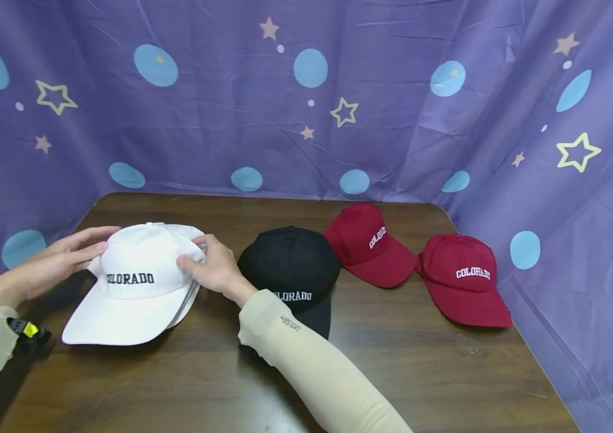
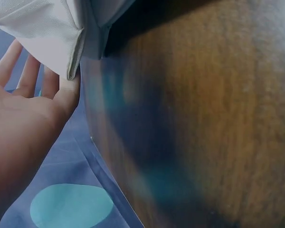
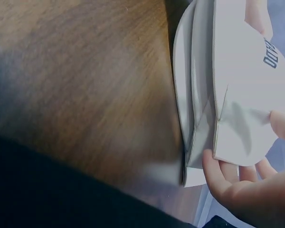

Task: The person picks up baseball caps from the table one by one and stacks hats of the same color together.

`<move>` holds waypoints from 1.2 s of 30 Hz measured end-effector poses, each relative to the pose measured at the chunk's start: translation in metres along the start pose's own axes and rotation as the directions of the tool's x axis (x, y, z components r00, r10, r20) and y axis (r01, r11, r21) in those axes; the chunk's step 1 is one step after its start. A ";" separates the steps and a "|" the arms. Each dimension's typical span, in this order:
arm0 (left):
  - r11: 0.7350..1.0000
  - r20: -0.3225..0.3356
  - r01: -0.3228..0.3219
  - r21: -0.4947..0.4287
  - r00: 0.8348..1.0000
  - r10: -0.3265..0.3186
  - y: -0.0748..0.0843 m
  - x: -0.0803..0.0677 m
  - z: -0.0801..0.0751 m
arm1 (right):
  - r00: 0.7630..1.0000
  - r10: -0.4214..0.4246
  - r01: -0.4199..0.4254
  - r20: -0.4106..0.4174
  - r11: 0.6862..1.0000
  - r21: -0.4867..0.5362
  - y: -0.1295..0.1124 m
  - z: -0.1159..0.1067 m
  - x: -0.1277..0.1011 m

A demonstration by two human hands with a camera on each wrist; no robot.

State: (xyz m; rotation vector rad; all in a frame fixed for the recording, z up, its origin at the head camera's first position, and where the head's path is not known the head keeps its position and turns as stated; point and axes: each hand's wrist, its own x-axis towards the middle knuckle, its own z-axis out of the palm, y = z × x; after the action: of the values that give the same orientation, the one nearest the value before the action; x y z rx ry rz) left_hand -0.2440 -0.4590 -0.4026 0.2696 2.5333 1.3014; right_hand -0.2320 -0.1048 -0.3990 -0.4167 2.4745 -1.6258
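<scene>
Right hand (image 1: 216,269): thumb on the front panel of the top white cotton baseball cap with black "COLORADO" lettering (image 1: 135,273), fingers curled behind its right side, so the crown is pinched between them; the right wrist view shows the thumb tip (image 3: 280,124) on the crown and fingers beneath the edge. Left hand (image 1: 65,255): fingers straight and close together, laid flat against the cap's left side; the left wrist view shows the fingertips (image 2: 66,90) under the white fabric hem, palm open. The white cap sits on a second white cap (image 1: 189,282), whose brim edge shows beneath on the right; both lie at the front left of the dark wooden table (image 1: 393,373). Just right of the right wrist: black "COLORADO" cap (image 1: 290,264), partly covered by the beige sleeve (image 1: 311,361). Further right: two dark red caps (image 1: 371,243), (image 1: 465,279), touching. Backdrop: purple cloth with stars and blue dots (image 1: 306,108).
</scene>
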 end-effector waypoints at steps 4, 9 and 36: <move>1.000 -0.019 -0.010 -0.017 1.000 0.009 -0.004 0.000 0.003 | 1.000 0.007 -0.008 -0.023 0.999 -0.037 0.001 0.003 0.000; 1.000 -0.036 -0.001 0.002 0.999 0.001 -0.006 0.001 0.006 | 0.999 -0.012 0.008 -0.048 0.996 -0.089 0.001 0.008 0.000; 1.000 -0.133 0.020 -0.007 0.991 -0.021 -0.014 -0.004 0.002 | 0.994 0.076 -0.086 -0.080 0.988 -0.128 -0.007 0.022 0.006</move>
State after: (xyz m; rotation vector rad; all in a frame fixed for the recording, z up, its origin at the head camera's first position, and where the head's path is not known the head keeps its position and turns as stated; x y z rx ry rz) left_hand -0.2402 -0.4664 -0.4148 0.1600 2.6335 1.3614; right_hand -0.2304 -0.1279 -0.4014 -0.2713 2.6259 -1.4800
